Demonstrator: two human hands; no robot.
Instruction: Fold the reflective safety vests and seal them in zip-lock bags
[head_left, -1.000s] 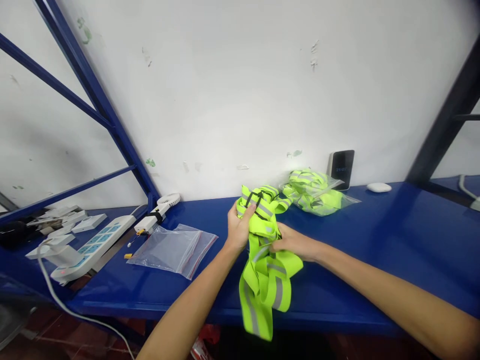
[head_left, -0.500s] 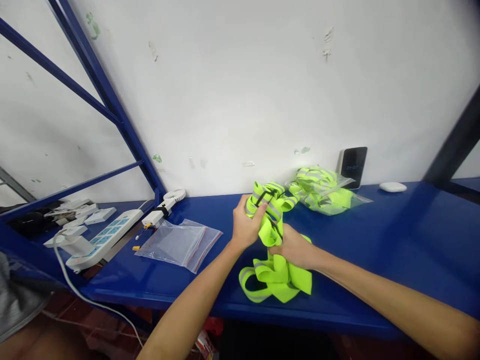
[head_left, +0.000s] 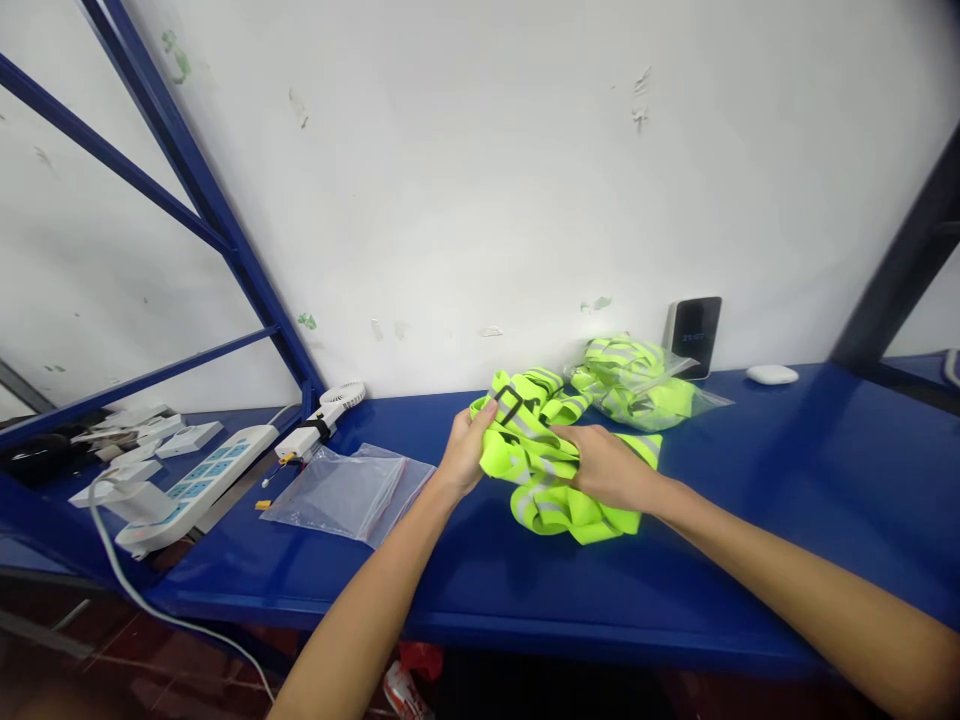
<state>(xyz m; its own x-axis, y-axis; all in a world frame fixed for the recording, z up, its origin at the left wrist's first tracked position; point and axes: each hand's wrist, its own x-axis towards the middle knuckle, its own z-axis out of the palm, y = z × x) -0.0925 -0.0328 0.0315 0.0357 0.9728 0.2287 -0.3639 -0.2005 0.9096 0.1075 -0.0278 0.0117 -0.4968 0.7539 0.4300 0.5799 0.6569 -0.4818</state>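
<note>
A neon-yellow reflective strap vest (head_left: 555,500) with grey bands and a black buckle lies bunched on the blue shelf (head_left: 750,520). My left hand (head_left: 466,450) pinches its left end, near the buckle. My right hand (head_left: 611,467) lies on top of the bundle with the fingers curled over the fabric, pressing it down. Behind them, against the wall, a clear bag (head_left: 637,390) holds more of the same neon vests.
Empty clear zip bags (head_left: 345,492) lie left of my hands. Farther left are a small white fan (head_left: 330,405), a white power strip (head_left: 202,478) with its cable, and white boxes. A black device (head_left: 694,335) and a white puck (head_left: 772,374) stand by the wall.
The vest hung over the shelf's front edge a second ago. Both hands have gathered it up onto the shelf, and my right hand now rests on top of the bundle.
</note>
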